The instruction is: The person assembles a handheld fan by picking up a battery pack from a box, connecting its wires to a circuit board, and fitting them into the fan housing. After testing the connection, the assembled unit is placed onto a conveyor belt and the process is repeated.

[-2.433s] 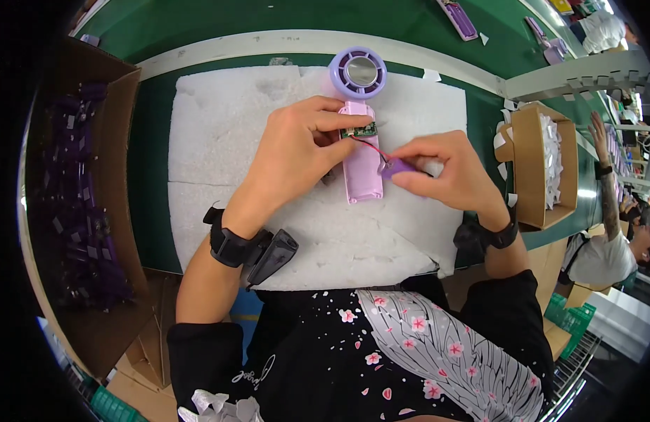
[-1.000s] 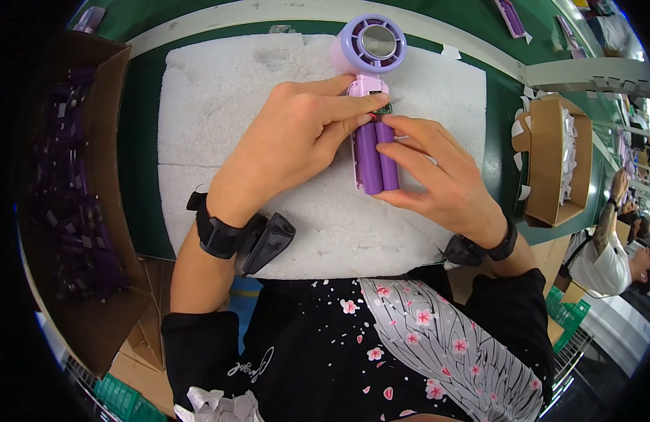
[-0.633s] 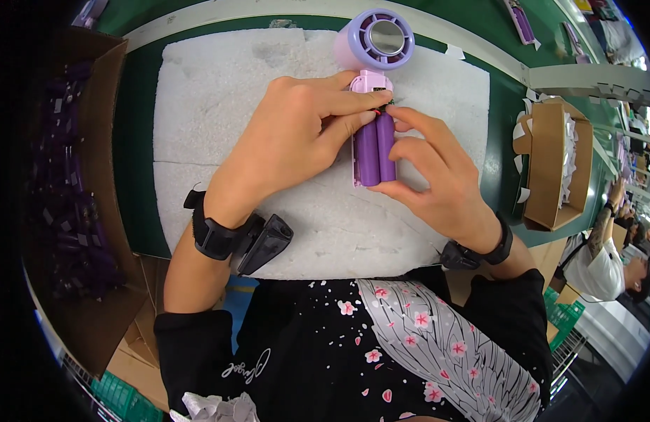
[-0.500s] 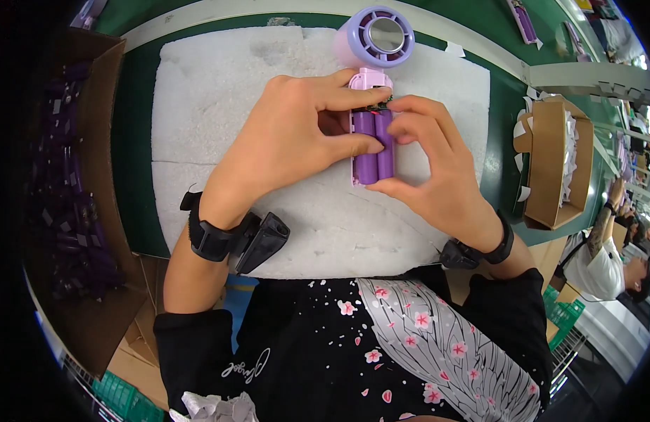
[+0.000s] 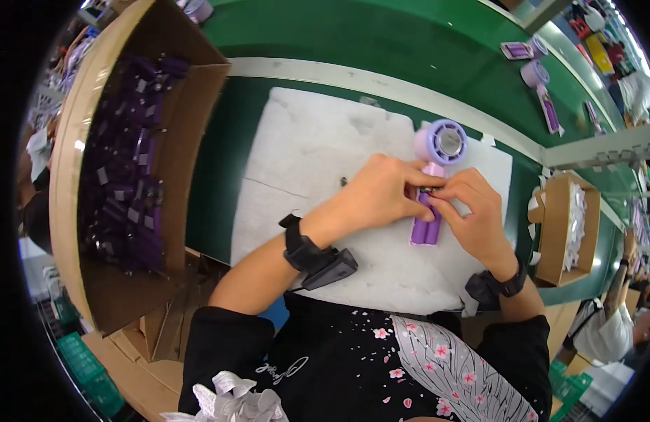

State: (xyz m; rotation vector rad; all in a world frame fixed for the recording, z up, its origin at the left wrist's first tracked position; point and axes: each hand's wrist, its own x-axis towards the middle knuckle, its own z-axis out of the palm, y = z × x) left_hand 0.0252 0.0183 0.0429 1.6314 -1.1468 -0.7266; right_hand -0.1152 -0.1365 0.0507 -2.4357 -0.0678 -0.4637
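Observation:
A purple handheld fan (image 5: 449,143) lies on a white foam pad (image 5: 325,141), its round head away from me. Its handle is uncovered and shows two purple battery cells (image 5: 425,231) side by side, with a small circuit board at their upper end, mostly behind my fingers. My left hand (image 5: 386,186) grips the handle from the left, fingers by the neck and thumb on the cells. From the right, my right hand (image 5: 474,211) pinches thumb and forefinger together at the board end of the cells. What lies between those fingertips is hidden.
A deep cardboard box (image 5: 198,133) of purple battery packs (image 5: 131,204) stands at left. At right is a smaller cardboard box (image 5: 550,243) holding white pieces. More fans (image 5: 536,74) lie beyond a pale rail (image 5: 311,70) on the green surface. A co-worker (image 5: 610,330) is at far right.
The view has swung left, so pad, fan and hands appear farther right and lower. My right hand's fingers, spread along the cells before, are now pinched together at the board end.

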